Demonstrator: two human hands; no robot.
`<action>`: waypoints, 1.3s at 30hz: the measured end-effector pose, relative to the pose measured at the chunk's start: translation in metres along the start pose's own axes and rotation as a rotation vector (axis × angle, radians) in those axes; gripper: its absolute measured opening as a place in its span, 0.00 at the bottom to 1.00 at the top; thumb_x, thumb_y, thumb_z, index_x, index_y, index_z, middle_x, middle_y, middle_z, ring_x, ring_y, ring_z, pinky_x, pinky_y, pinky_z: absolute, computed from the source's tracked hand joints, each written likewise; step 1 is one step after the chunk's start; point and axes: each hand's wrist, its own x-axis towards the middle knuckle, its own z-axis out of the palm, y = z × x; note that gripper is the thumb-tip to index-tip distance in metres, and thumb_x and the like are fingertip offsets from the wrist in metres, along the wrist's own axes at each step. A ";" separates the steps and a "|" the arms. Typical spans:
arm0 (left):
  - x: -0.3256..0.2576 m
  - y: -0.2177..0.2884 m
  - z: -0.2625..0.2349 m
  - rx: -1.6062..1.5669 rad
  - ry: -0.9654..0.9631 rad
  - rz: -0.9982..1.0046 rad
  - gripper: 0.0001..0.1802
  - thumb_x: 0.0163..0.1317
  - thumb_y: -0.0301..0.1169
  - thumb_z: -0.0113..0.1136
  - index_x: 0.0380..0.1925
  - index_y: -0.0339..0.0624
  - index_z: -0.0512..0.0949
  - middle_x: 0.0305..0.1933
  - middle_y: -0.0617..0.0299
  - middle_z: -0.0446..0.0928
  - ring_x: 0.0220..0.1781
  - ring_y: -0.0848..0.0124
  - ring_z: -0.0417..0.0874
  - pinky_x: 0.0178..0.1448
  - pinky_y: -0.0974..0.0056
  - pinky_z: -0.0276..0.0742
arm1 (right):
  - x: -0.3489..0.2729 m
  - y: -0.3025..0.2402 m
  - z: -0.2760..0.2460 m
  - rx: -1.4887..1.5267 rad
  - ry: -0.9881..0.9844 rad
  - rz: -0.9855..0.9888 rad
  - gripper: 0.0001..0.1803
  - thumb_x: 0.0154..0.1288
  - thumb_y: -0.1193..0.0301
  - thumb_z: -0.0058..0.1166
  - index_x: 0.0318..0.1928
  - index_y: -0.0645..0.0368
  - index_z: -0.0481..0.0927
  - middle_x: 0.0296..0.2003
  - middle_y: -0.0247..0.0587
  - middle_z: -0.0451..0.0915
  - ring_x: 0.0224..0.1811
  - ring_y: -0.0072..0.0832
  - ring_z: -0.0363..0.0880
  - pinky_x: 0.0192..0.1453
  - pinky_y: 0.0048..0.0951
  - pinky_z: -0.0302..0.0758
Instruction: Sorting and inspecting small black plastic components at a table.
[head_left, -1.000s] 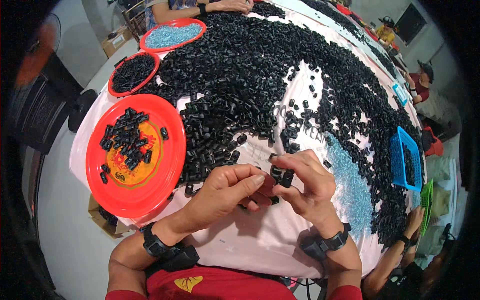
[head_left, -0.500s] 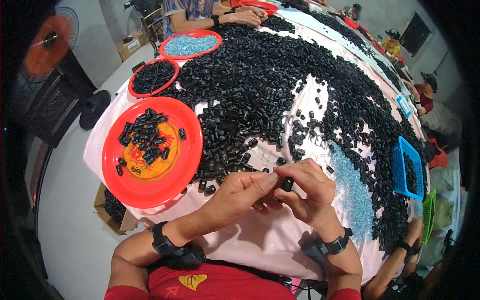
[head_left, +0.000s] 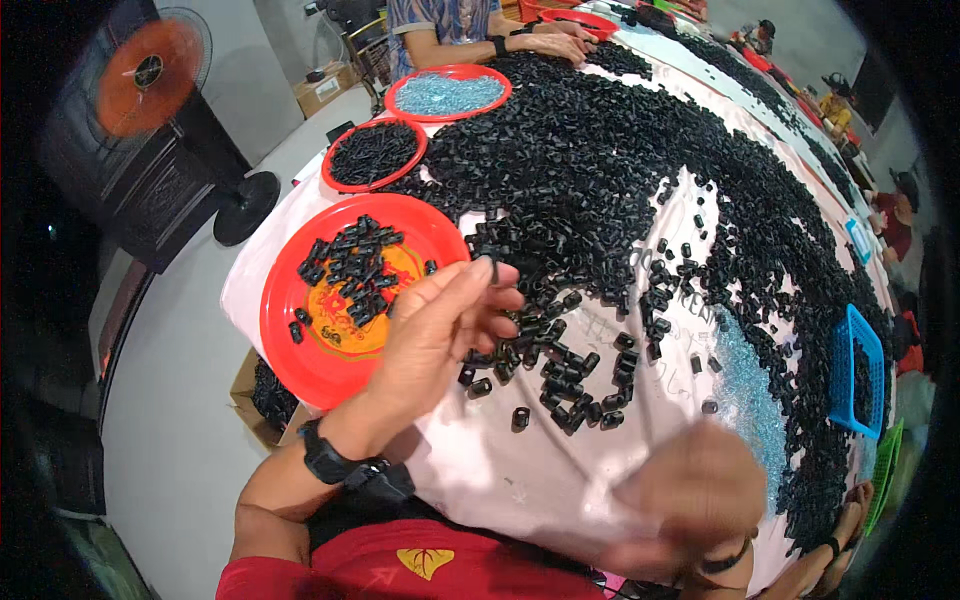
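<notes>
The left hand is raised on a bent wrist, its forearm slanting in from the lower left, and from where I stand it overlaps the right rim of the big red plate; whether it touches, I can't tell. Its thumb and forefinger are almost together, the other fingers loosely curled; something dark shows at the tips, too small to make out. The right hand is low over the near part of the pink surface, so blurred that I can't tell how open it is or what it has hold of.

Half a second ago the two hands met over the surface, a black part pinched in the right fingers. Now they are well apart: the left has gone up toward the plate, the right back toward the body. The loose parts between them lie in plain sight, and the whole fan has come into view.

Black parts lie heaped across the surface, too many to count. More sit on that one plate: a pile, two lying left of it and one at its right. Beyond are two smaller red dishes, one of slim black pieces, one of clear bits. I count one blue basket and one green basket at the right.
</notes>
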 end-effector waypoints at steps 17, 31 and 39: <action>-0.004 -0.020 0.039 0.165 -0.356 -0.320 0.22 0.78 0.41 0.56 0.56 0.33 0.81 0.46 0.60 0.87 0.40 0.78 0.86 0.38 0.73 0.78 | -0.022 0.006 0.049 0.174 0.039 -0.218 0.27 0.69 0.62 0.63 0.67 0.55 0.80 0.48 0.50 0.87 0.39 0.43 0.86 0.38 0.27 0.87; 0.005 -0.037 0.056 0.247 -0.571 -0.188 0.19 0.77 0.43 0.58 0.36 0.40 0.88 0.26 0.74 0.78 0.30 0.87 0.72 0.34 0.75 0.67 | -0.008 0.063 0.011 -0.253 0.098 0.260 0.30 0.49 0.76 0.77 0.56 0.59 0.85 0.47 0.47 0.84 0.43 0.40 0.81 0.45 0.37 0.81; 0.002 -0.027 0.045 0.171 -0.490 -0.309 0.23 0.80 0.48 0.51 0.56 0.41 0.83 0.46 0.68 0.85 0.43 0.83 0.83 0.42 0.76 0.73 | -0.016 0.080 0.012 -0.165 0.172 0.282 0.22 0.53 0.75 0.76 0.50 0.62 0.88 0.42 0.45 0.86 0.40 0.35 0.82 0.41 0.32 0.79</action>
